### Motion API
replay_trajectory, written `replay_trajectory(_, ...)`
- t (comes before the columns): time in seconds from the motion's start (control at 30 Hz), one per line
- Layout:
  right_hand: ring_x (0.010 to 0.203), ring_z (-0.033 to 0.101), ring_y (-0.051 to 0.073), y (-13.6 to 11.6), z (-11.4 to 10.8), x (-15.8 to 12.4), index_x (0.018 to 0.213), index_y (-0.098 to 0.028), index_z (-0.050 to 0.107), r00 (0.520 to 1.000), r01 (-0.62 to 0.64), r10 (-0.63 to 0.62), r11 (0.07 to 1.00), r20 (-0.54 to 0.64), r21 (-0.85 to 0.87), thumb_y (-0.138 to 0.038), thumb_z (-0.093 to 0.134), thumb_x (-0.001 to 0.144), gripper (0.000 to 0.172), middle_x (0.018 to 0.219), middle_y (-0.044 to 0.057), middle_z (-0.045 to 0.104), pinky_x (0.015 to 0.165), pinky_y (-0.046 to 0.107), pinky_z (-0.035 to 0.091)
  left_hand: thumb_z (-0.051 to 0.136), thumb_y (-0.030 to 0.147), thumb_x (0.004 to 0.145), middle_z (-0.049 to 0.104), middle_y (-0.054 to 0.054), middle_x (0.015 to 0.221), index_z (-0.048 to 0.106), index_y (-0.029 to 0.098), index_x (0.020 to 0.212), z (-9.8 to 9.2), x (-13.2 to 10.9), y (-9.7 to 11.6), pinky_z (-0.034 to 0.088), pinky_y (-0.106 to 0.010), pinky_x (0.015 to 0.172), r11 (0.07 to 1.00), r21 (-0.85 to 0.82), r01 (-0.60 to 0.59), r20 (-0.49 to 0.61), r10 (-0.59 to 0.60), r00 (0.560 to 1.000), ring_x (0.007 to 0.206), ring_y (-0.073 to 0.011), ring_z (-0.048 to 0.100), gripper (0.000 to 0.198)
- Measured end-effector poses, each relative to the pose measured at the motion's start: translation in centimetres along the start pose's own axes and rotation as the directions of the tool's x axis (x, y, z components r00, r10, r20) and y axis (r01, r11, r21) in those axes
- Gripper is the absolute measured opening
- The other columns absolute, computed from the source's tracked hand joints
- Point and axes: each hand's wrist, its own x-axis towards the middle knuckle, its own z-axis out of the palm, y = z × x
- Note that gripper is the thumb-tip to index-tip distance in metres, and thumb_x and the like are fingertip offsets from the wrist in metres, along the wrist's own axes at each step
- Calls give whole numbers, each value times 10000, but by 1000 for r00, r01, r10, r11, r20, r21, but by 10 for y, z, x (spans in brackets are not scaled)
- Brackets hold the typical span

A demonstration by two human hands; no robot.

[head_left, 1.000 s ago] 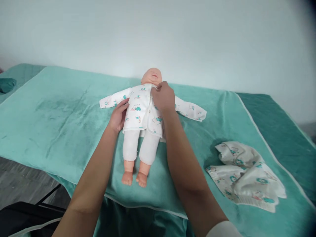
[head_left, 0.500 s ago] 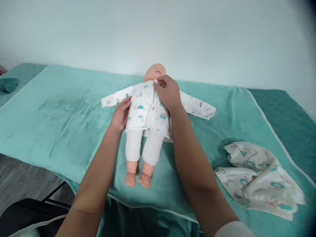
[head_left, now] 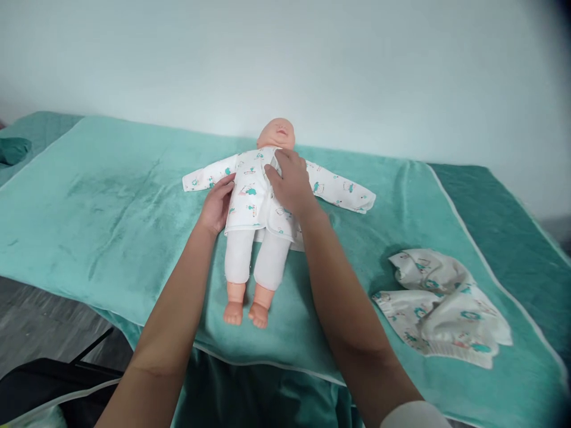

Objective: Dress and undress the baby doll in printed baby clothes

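A baby doll lies on its back, head toward the wall, bare feet toward me. It wears a white printed baby jacket with both sleeves spread out sideways. Against the jacket's left side rests my left hand, fingers extended along the doll's flank under the sleeve. My right hand lies over the upper chest near the collar, its fingers apart and touching the jacket's front edge. Part of the front opening and the right chest are hidden beneath that hand.
White printed baby trousers lie crumpled at the right. A green blanket covers the table, which stands against a pale wall. A black object is at the lower left, beside the grey floor.
My right hand has let go of the collar edge and moved down and left onto the chest, its fingers spreading. The left hand stays at the doll's side. The view has shifted slightly.
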Motion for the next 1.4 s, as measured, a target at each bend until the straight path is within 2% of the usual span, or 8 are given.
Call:
replay_trajectory(0.27, 1650, 188, 342, -23, -2, -52, 1636, -169, 361, 998, -12, 15, 999, 55, -53, -482, 639, 931, 820, 1756, 142, 285, 1356, 574, 157, 793, 219, 708, 803, -105, 1170, 720, 172, 1137, 1, -7, 1, 559, -470, 1092, 1000, -2, -2, -49, 2, 999, 1240, -320, 710, 437)
replay_trajectory(0.57, 1684, 53, 279, -27, -12, -144, 1709, -308, 172, 994, 97, -99, 994, 43, 39, -444, 566, 1006, 818, 1800, 62, 158, 1354, 630, 156, 818, 237, 680, 815, -92, 1085, 722, 161, 1127, 2, -16, 1, 571, -443, 1044, 999, 22, -30, -56, 31, 998, 1145, -289, 744, 464)
replay_trajectory(0.73, 1671, 161, 265, -32, -16, -179, 1686, -359, 254, 998, 65, -67, 985, 10, 161, -422, 569, 1022, 738, 1796, 44, 176, 1353, 604, 223, 818, 237, 689, 810, -80, 979, 728, 161, 1113, 2, -22, 2, 575, -427, 996, 998, 57, -33, -76, 37, 996, 1040, -270, 755, 441)
replay_trajectory(0.87, 1594, 371, 257, -32, -22, -212, 1573, -365, 463, 993, -38, 66, 968, -103, 247, -389, 585, 1023, 563, 1716, 74, 377, 1316, 589, 327, 823, 253, 721, 808, -57, 948, 744, 181, 1103, 0, -29, 1, 580, -387, 933, 995, 87, -51, -67, 57, 996, 931, -230, 750, 397)
replay_trajectory(1.0, 1503, 484, 293, -24, -43, -253, 1430, -355, 579, 930, -144, 217, 958, -297, 248, -359, 605, 1004, 426, 1602, 99, 507, 1254, 659, 387, 823, 253, 735, 812, -57, 1007, 761, 181, 1111, -7, -42, 0, 566, -344, 906, 986, 141, -87, -39, 93, 995, 917, -204, 738, 387)
replay_trajectory(1.1, 1476, 502, 334, -16, -70, -283, 1323, -389, 635, 865, -205, 229, 973, -446, 103, -358, 649, 951, 374, 1529, 92, 567, 1242, 738, 352, 813, 269, 760, 808, -55, 1066, 776, 197, 1098, -14, -60, -1, 556, -320, 917, 973, 200, -117, -25, 125, 992, 957, -201, 734, 348)
replay_trajectory(1.27, 1584, 355, 373, -13, -114, -325, 1248, -454, 661, 744, -447, 302, 888, -596, -107, -391, 724, 855, 404, 1563, 108, 550, 1310, 775, 99, 798, 349, 844, 754, -63, 1307, 758, 254, 1202, -22, -109, 1, 542, -309, 1006, 922, 352, -162, 20, 165, 986, 1153, -219, 708, 373)
replay_trajectory(1.4, 1590, 351, 343, -1, -140, -354, 1360, -548, 569, 717, -565, 317, 786, -620, -251, -478, 635, 903, 467, 1614, 114, 501, 1297, 682, 190, 775, 437, 897, 455, -54, 1688, 649, 333, 1412, -32, -161, 6, 447, -388, 1226, 846, 505, -172, 130, 123, 984, 1500, -285, 512, 540)
